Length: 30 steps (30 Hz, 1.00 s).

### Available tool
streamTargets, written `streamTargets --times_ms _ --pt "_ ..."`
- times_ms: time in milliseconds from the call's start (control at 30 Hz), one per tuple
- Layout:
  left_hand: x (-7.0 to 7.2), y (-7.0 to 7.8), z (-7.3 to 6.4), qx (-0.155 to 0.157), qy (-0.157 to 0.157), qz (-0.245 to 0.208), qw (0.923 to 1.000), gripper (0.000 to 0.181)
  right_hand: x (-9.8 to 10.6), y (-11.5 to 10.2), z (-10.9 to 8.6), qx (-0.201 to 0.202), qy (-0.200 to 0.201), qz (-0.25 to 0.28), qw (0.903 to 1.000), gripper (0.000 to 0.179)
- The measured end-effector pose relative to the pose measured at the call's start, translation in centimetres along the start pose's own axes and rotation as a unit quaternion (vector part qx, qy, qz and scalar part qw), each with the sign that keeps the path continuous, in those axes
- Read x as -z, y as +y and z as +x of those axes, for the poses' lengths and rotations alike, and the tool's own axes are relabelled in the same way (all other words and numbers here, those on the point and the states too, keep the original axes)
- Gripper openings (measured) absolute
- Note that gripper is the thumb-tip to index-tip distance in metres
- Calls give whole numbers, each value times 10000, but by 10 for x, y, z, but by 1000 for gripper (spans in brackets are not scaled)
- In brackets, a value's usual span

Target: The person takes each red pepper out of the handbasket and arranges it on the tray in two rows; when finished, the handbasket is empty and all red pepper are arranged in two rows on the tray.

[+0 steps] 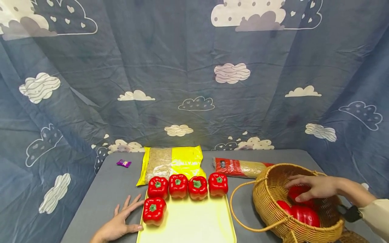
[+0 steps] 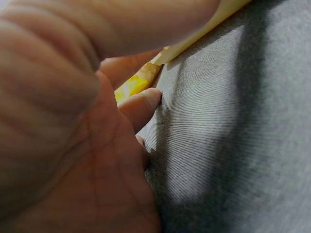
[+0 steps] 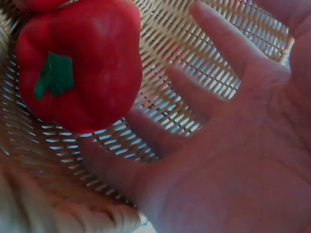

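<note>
Right of the tray [image 1: 194,219], a basket [image 1: 260,199] holds peppers [image 1: 305,216] under the spread right hand [image 1: 320,186]; left of the tray, the left hand [image 1: 121,217] has fingers apart. A loose grip could drop a pepper.

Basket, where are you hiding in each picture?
Head: the basket is at the lower right, with the right hand inside.
Left wrist: not in it.
Right wrist: its woven wall shows behind that hand and a red pepper.
Shared landmark: the right hand, in the head and right wrist views.
</note>
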<state>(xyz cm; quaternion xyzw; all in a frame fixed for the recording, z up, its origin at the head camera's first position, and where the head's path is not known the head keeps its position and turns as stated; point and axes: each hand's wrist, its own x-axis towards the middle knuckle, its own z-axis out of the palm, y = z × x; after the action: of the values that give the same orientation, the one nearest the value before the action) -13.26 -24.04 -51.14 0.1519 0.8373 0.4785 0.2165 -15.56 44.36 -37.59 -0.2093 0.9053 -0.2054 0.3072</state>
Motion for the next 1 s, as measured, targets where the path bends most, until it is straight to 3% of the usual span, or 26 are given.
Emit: streamTargets --times_ms 267,500,733,1000 --pt "-2 -2 1 -33 5 1 10000 83 6 -1 7 -636 -522 318 9961 45" --pt "-1 -1 -1 19 24 28 10000 83 7 0 15 -751 -823 508 9925 39" --pt "-1 -1 0 113 -16 74 9999 84 4 -3 13 -864 -742 420 9926 40" --pt "-1 -2 0 66 28 46 10000 84 6 -5 17 -851 -530 -170 9948 39"
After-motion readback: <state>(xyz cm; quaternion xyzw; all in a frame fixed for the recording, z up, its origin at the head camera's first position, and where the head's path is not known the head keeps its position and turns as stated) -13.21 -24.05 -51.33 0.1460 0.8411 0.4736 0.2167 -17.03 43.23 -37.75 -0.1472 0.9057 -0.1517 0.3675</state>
